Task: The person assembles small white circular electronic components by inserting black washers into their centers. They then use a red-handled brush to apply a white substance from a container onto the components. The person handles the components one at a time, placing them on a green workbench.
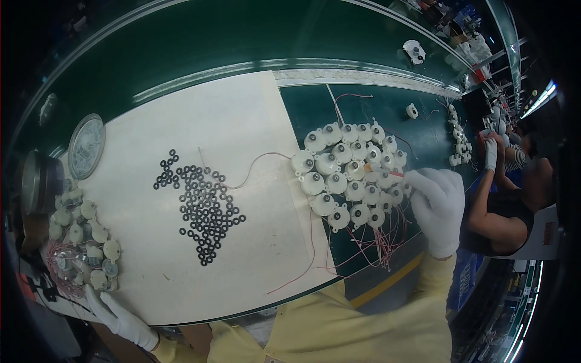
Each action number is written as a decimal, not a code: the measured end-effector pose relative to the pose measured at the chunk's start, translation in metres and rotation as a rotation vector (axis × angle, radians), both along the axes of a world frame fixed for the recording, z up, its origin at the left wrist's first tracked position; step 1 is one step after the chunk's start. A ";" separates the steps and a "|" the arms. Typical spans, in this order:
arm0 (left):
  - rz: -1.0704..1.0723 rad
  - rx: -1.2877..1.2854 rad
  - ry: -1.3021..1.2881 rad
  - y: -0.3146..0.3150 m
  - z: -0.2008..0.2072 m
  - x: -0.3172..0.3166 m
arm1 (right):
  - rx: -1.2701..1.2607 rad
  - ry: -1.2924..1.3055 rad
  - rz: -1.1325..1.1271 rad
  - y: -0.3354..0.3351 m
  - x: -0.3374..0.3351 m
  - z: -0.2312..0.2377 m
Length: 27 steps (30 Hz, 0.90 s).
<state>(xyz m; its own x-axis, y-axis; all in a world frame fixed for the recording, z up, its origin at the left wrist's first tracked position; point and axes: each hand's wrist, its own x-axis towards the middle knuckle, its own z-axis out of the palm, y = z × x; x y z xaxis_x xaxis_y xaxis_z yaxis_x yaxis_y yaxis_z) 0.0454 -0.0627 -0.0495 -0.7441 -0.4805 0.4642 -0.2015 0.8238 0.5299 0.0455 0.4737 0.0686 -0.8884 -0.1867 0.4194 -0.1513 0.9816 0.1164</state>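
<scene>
My right hand [437, 209], in a white glove, is closed on a thin stick-like tool [394, 174] with a reddish shaft. Its tip reaches over a cluster of white round motor-like parts [327, 163], each with a dark centre stub and several trailing pink wires. Whether the tip touches a part, I cannot tell. My left hand [124, 319], also gloved in white, lies at the table's near left edge with fingers stretched out, holding nothing visible. Just beyond it sits a heap of similar white parts [91, 233] with tangled wires.
Many small black rings [209, 206] lie spread on the white sheet [254, 121]. A round dish of clear pieces [86, 147] stands at the left. More white parts [458, 136] lie at the right. Beyond them a co-worker [505, 212] works. A green belt-like surface [242, 30] runs along the back.
</scene>
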 end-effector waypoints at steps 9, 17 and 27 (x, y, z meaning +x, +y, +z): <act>0.001 -0.011 -0.003 0.004 0.002 -0.002 | -0.066 0.057 -0.100 0.010 0.013 -0.011; -0.006 -0.023 -0.008 0.003 0.002 -0.002 | -0.081 0.064 -0.059 0.013 0.007 -0.021; 0.007 0.006 -0.004 0.004 0.003 -0.002 | -0.082 0.095 -0.084 0.019 0.014 -0.026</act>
<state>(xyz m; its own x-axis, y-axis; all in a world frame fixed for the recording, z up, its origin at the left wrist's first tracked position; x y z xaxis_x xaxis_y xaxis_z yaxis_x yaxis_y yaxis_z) 0.0432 -0.0586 -0.0466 -0.7428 -0.4881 0.4582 -0.2093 0.8194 0.5336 0.0599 0.4929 0.0424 -0.8551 -0.0751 0.5130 -0.0603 0.9971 0.0454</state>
